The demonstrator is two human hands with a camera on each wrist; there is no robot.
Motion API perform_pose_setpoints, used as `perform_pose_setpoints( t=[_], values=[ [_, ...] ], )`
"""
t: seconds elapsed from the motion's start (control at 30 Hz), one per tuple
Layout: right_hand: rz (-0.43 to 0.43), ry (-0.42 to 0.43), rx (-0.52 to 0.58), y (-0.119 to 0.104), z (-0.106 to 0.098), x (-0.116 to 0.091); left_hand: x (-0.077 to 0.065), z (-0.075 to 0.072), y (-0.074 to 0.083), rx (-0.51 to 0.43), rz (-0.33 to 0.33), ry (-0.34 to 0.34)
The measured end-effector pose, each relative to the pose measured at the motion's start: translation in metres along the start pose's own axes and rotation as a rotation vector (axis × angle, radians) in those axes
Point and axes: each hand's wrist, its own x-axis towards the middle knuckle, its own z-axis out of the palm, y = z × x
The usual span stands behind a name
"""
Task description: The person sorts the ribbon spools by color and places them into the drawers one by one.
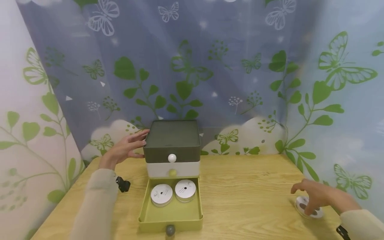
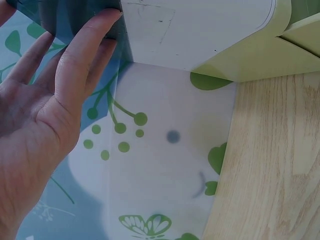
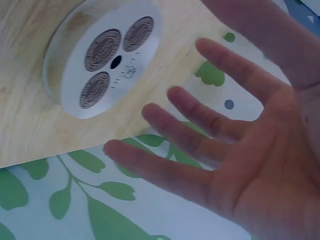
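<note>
A small drawer box [image 1: 174, 135] in dark green, white and yellow-green tiers stands on the table, its bottom drawer [image 1: 192, 218] pulled out. Two white ribbon spools [image 1: 161, 194] lie flat in that drawer. With fairly straight fingers, my left hand [image 1: 127, 149] rests against the left side of the dark upper tier; the left wrist view shows its fingertips [image 2: 112, 17] at that wall. On the right, my right hand [image 1: 322, 195] hovers over a white spool [image 3: 115, 62] with brown round seals on its face. Its fingers [image 3: 160, 172] are spread, with a gap between them and the spool.
The wooden table [image 1: 243, 196] runs between the box and the right-hand spool. A printed curtain [image 1: 228, 83] with leaves and butterflies closes off the back and both sides. A grey round knob [image 1: 170, 230] juts from the open drawer's front; the upper drawers are closed.
</note>
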Motion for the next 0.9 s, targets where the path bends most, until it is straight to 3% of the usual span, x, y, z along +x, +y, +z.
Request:
perform_pose_setpoints(
  t=[0.27, 0.57, 0.9],
  values=[
    [0.04, -0.011, 0.005, 0.008, 0.006, -0.003, 0.006, 0.003, 0.0, -0.011, 0.005, -0.001],
    [0.145, -0.066, 0.126, 0.008, 0.014, -0.002, 0.004, 0.004, -0.002, -0.019, 0.003, -0.005],
    [0.185, -0.061, 0.078, 0.008, 0.017, 0.001, 0.004, 0.001, -0.003, -0.014, -0.004, -0.007]
  ],
)
